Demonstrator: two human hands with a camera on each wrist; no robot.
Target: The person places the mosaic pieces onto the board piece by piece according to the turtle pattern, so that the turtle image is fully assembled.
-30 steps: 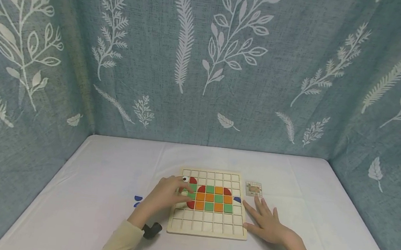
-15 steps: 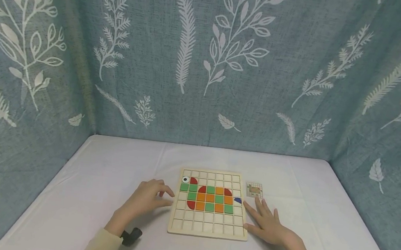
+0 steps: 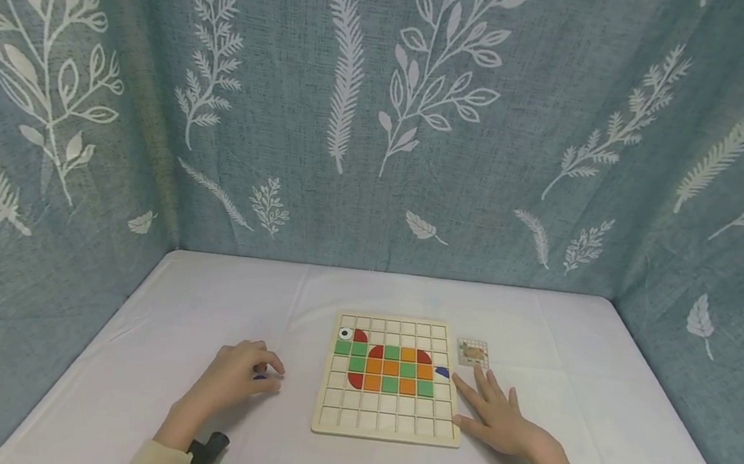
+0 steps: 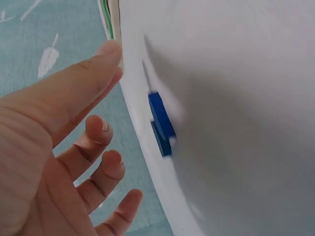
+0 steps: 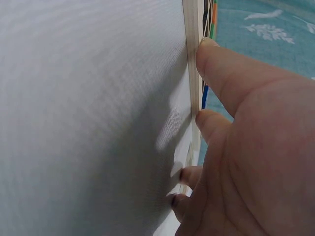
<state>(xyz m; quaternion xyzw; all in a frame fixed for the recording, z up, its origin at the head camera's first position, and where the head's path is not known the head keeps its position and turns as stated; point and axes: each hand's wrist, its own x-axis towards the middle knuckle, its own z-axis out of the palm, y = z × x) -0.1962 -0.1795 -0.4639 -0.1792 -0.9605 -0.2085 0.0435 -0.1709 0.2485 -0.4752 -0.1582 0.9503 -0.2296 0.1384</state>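
Observation:
My left hand [image 3: 235, 373] hovers left of the board, thumb and fingers apart around nothing. Two blue pieces [image 4: 161, 118] lie on the cloth close to its fingertips; in the head view the hand mostly covers them. The wooden grid board [image 3: 384, 425] holds green, orange and red tiles, with an eye tile [image 3: 345, 333] at its upper left. A single blue piece [image 3: 442, 372] lies in a cell near the right rim. My right hand [image 3: 502, 421] lies with fingers spread, thumb and forefinger touching that rim.
A small picture card [image 3: 472, 352] lies just right of the board, by the right hand's fingertips. White cloth [image 3: 228, 284] covers the table, and a blue-green leaf-patterned curtain [image 3: 374, 217] encloses the back and sides.
The left hand has drawn away from the eye tile, back leftward off the board to over the blue pieces. The right hand stays at the board's edge.

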